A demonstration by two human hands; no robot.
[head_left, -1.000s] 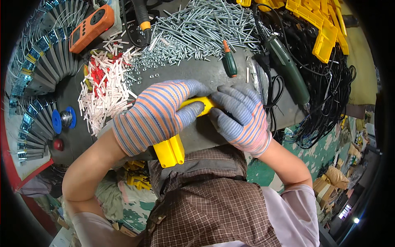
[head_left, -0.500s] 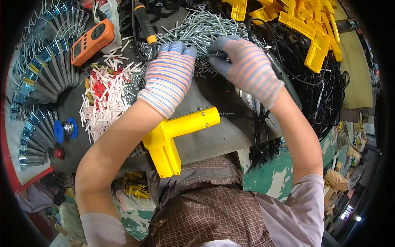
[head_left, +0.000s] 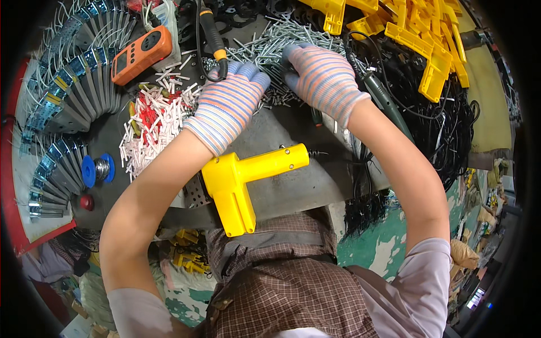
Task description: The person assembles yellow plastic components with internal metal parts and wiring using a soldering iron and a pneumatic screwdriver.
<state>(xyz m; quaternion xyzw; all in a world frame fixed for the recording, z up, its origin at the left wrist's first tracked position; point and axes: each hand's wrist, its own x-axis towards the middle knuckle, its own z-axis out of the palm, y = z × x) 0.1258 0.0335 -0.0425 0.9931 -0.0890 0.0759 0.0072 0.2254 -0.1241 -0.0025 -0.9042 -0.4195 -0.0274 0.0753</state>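
A heap of long silver screws (head_left: 270,46) lies in front of both my hands, which wear striped knit gloves with bluish fingertips. My left hand (head_left: 231,101) rests palm down at the heap's near left edge, fingers curled, their tips hidden beneath it; whatever they hold cannot be seen. At the heap's right side is my right hand (head_left: 327,81), thumb and index finger apart, reaching among the screws. Below my left wrist, a yellow T-shaped plastic housing (head_left: 239,188) lies at the table's near edge with small screws in its arm.
White short tubes (head_left: 149,135) lie left, below an orange meter (head_left: 141,54). A screwdriver-like tool with a black-and-orange handle (head_left: 213,35) stands behind my left hand. A wire spool (head_left: 97,170) is far left. Yellow housings (head_left: 422,39) and black cables (head_left: 445,124) fill the right.
My right hand has shifted left and further into the screw heap. My left hand has stayed by the heap's edge. The whole view has turned slightly; the yellow housing lies as before.
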